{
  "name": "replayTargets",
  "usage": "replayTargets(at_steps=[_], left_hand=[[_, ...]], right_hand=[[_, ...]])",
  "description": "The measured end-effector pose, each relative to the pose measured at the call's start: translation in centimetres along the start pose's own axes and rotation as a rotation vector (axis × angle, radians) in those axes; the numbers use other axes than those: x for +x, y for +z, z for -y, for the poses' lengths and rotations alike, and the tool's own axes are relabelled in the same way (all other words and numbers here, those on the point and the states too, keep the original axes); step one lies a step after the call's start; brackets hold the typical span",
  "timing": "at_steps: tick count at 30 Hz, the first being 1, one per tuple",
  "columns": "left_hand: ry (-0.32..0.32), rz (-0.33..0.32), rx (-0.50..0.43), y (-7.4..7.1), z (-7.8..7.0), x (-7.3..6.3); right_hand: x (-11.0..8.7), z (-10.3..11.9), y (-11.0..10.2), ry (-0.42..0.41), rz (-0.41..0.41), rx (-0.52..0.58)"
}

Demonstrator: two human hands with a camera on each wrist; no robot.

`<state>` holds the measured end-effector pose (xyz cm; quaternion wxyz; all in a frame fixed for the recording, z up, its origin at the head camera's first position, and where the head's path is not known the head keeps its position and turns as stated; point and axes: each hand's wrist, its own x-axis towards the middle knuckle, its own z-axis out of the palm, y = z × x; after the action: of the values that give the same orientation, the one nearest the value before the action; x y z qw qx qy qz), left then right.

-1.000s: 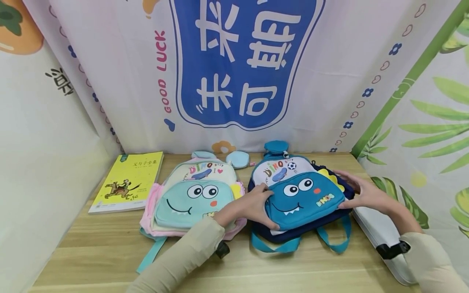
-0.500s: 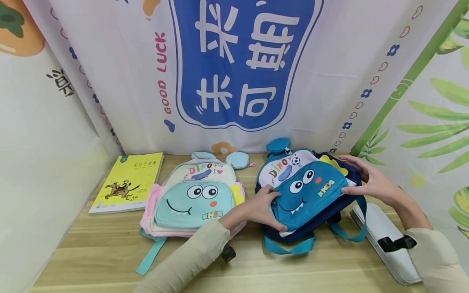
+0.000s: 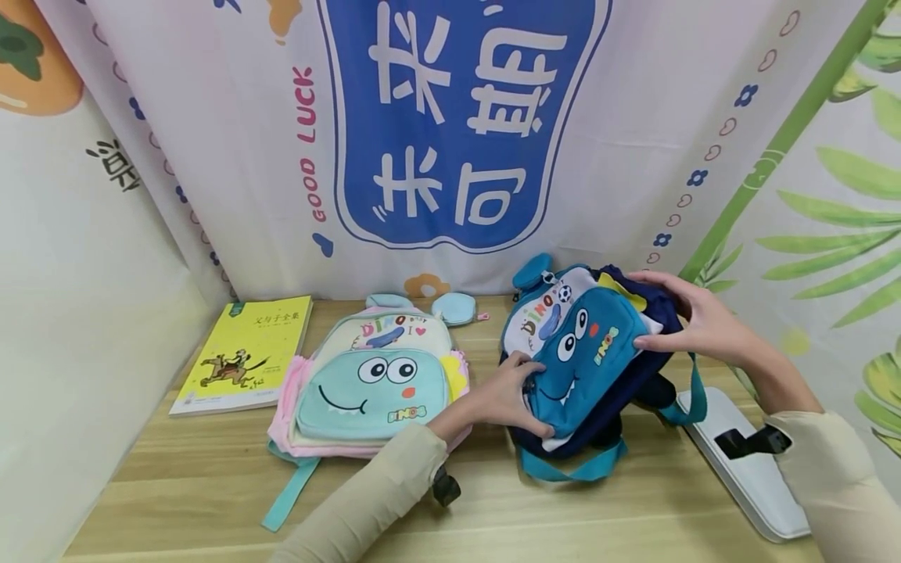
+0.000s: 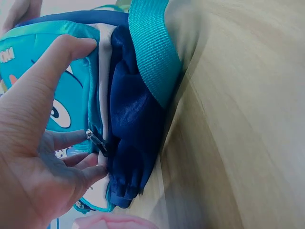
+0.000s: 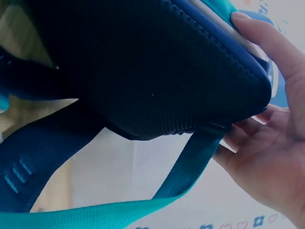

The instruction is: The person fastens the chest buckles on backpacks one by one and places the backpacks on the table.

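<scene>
A navy and teal dinosaur backpack (image 3: 590, 367) stands tilted at the right of the table, its right side raised. My left hand (image 3: 503, 397) holds its lower left side, thumb (image 4: 71, 50) at the front pocket's edge and fingers near a zipper pull (image 4: 97, 142). With my right hand (image 3: 714, 324) I grip the right side, thumb on the front and fingers behind. In the right wrist view the dark back panel (image 5: 143, 81) and a teal strap (image 5: 183, 167) show. The pale mint and pink backpack (image 3: 373, 383) lies flat beside my left forearm.
A yellow book (image 3: 246, 352) lies at the far left of the wooden table (image 3: 183, 485). At the right, partly under my right wrist, lies a white case (image 3: 746, 477). A printed curtain (image 3: 267, 195) stands behind the bags.
The navy and teal backpack has turned and tilted, its right side rising from the table while both hands hold it. Its straps now hang lower right. The mint backpack and book stay put.
</scene>
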<state>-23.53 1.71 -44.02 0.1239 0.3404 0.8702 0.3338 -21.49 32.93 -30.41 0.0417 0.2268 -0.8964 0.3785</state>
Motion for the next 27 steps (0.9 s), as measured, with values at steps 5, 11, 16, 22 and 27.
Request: replayTargets(at_steps=[5,11,16,22,27], left_hand=[[0.006,-0.016,-0.021,0.2,0.0,0.0],[0.006,-0.02,-0.048,0.3,0.1,0.2],[0.007,-0.025,-0.06,0.3,0.1,0.2],[-0.014,-0.022,-0.101,0.3,0.4,0.1],[-0.016,-0.002,-0.141,0.0,0.4,-0.3]], right_hand=[[0.6,1.4,0.0,-0.004,0.017,-0.05],[1.2,3.0,0.1,-0.006,0.024,-0.123],[1.9,4.3,0.3,-0.002,0.039,-0.178],[2.8,5.4,0.7,-0.025,0.076,-0.186],[3.5,5.9,1.1,-0.08,0.078,-0.204]])
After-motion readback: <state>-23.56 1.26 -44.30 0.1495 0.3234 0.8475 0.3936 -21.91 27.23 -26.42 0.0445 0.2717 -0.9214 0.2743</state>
